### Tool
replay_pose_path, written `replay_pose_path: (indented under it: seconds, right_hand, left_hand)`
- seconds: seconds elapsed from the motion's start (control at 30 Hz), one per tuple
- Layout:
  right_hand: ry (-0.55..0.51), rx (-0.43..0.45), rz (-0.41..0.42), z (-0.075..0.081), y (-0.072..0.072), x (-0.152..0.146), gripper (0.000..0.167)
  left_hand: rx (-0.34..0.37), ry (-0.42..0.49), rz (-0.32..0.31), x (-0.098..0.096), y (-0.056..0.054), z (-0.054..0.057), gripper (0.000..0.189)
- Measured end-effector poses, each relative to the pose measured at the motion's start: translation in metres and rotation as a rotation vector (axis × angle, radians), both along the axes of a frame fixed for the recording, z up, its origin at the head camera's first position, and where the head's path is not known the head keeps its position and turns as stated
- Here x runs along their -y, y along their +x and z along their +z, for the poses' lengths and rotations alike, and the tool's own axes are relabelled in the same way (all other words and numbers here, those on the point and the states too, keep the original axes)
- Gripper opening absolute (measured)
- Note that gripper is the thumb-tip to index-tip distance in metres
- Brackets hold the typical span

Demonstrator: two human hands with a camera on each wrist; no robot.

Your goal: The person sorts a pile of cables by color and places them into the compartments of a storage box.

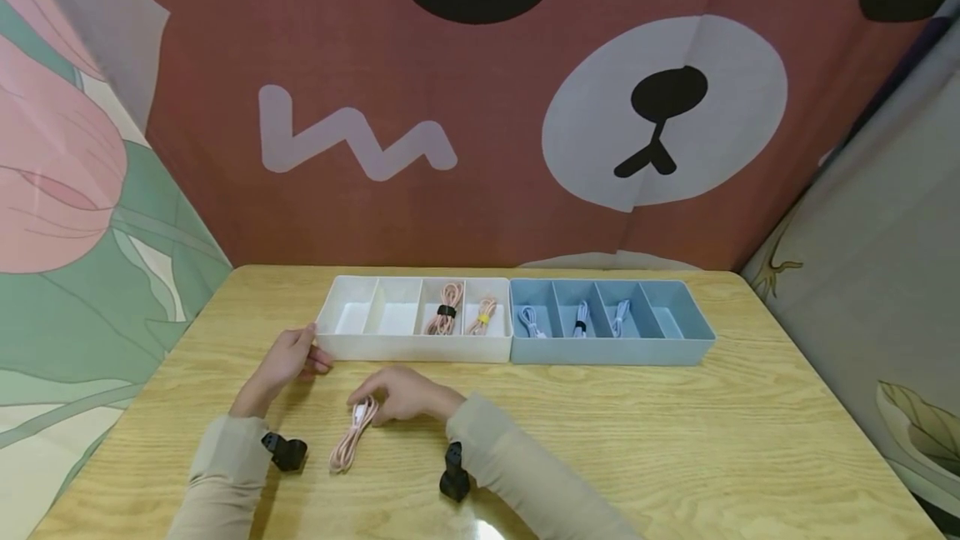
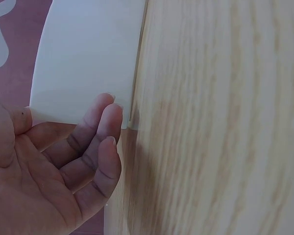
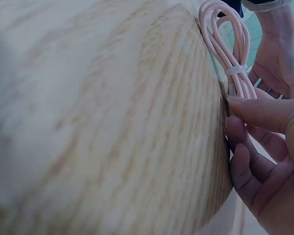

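A coiled pink cable (image 1: 347, 448) with a white tie hangs between the thumb and fingers of my right hand (image 1: 408, 394), low over the table. In the right wrist view the cable (image 3: 228, 41) shows braided loops, pinched near its lower end at the table edge. My left hand (image 1: 288, 361) touches the front left corner of the white divided box (image 1: 412, 348). The left wrist view shows the thumb at the rim of the box (image 2: 88, 54) and the other fingers loosely bent beside its wall.
Two pink cable bundles, one with a black tie (image 1: 447, 311) and one with a yellow tie (image 1: 483, 319), lie in the white box's right compartments. Against it stands a blue divided box (image 1: 615, 352) holding bluish-white cables (image 1: 581, 319). A patterned cloth (image 1: 487, 223) hangs behind the table (image 1: 675, 448).
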State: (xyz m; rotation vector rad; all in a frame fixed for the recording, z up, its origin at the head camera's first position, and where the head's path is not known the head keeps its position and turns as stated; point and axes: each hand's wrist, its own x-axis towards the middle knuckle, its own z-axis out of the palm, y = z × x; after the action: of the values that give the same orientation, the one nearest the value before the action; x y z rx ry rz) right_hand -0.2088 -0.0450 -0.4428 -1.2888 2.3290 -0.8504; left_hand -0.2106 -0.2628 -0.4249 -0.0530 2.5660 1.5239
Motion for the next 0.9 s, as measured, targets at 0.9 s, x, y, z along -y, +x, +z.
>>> replay_pose_path:
  seconds: [0.9]
  right_hand:
    - [-0.179,0.139,-0.027,0.003,-0.002,-0.014,0.027]
  left_hand:
    - [-0.001,-0.012,-0.006,0.000,-0.001,-0.001,0.058]
